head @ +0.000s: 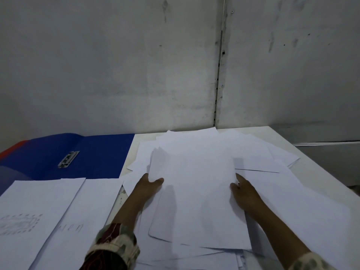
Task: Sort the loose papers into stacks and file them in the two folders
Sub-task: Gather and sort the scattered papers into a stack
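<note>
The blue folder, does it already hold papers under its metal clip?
No. The blue folder lies open and its metal clip is bare, with no sheet under it.

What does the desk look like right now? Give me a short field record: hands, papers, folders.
left hand: grips left edge of the held stack of white sheets, thumb on top
right hand: holds the stack's right edge
loose white papers: spread unsorted under and behind the stack
sorted sheets: drawing sheet and lettered sheet, lying at left
open blue plastic folder: flat, far left, metal clip exposed, nothing filed
red folder: only an edge shows
</note>
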`<state>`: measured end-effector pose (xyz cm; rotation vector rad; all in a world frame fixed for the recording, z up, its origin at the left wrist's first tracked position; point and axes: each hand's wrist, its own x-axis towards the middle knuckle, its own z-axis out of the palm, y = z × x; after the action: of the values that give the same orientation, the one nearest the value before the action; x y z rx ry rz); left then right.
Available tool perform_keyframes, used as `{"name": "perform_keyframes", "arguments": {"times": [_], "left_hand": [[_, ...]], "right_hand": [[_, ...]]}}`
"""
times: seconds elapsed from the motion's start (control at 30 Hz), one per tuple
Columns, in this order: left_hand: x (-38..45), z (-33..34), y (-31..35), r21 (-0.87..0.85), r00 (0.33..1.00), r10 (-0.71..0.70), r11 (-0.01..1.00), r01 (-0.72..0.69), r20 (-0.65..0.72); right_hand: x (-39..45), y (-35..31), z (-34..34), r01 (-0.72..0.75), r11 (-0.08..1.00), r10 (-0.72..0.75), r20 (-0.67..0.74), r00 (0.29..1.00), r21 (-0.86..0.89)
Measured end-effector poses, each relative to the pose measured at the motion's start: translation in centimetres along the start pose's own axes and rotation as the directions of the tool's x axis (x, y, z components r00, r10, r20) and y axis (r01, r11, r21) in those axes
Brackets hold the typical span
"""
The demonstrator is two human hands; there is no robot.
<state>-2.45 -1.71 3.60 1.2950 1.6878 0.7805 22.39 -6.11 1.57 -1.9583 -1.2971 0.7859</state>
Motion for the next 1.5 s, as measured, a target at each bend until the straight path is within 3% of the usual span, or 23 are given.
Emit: {"name": "perform_keyframes", "arguments": {"times": [0.23,0.43,0.57,0.63,0.7,0.77,1.0,1.13,1.3,1.5], "left_hand": [[0.0,0.1,-0.8,-0.067,0.998,0.059,0.996,-0.059,0.001],[-0.4,0.7,-1.1,-0.036,0.994,0.112,0.993,-0.112,-0.009],[-1.1,0.4,-0.1,-0.063,0.98,0.197,0.978,-0.197,-0.02],[-1.6,0.1,0.8,-0.115,0.973,0.231,0.966,-0.232,-0.023],[-2.0,-0.4,2.1,-0.146,0.961,0.273,0.95,-0.276,-0.037],[-2.4,-0.8,3.7,-0.178,0.947,0.314,0.931,-0.32,-0.063],[-4.2,-0.9,9.4,-0.385,0.886,0.388,0.799,-0.461,-0.255],[-5.1,-0.6,11.1,-0.468,0.836,0.431,0.693,-0.548,-0.34],[-5.3,-0.1,10.7,-0.441,0.813,0.484,0.683,-0.582,-0.324],[-4.9,1.2,8.5,-0.531,0.874,0.428,0.698,-0.48,-0.229]], "right_hand": [[-1.2,-1.5,2.6,0.091,0.91,-0.09,0.022,0.996,-0.404],[-0.8,-1.6,3.6,0.1,0.829,-0.101,0.029,0.995,-0.551],[-0.2,-1.5,2.8,0.037,0.941,-0.049,-0.027,0.998,-0.337],[0.0,-1.6,2.0,0.013,0.999,-0.014,-0.02,1.0,-0.042],[-0.2,-2.3,0.8,0.016,0.952,-0.018,0.004,1.0,0.306],[-0.4,-3.6,-0.9,0.061,0.88,-0.051,-0.034,0.998,0.471],[-0.8,-8.2,-6.3,0.402,0.758,-0.274,-0.309,0.911,0.514],[-1.4,-9.4,-8.0,0.528,0.659,-0.393,-0.353,0.849,0.536],[-1.6,-8.8,-8.3,0.493,0.626,-0.357,-0.341,0.87,0.604],[-1.5,-7.8,-7.2,0.393,0.662,-0.28,-0.277,0.919,0.638]]}}
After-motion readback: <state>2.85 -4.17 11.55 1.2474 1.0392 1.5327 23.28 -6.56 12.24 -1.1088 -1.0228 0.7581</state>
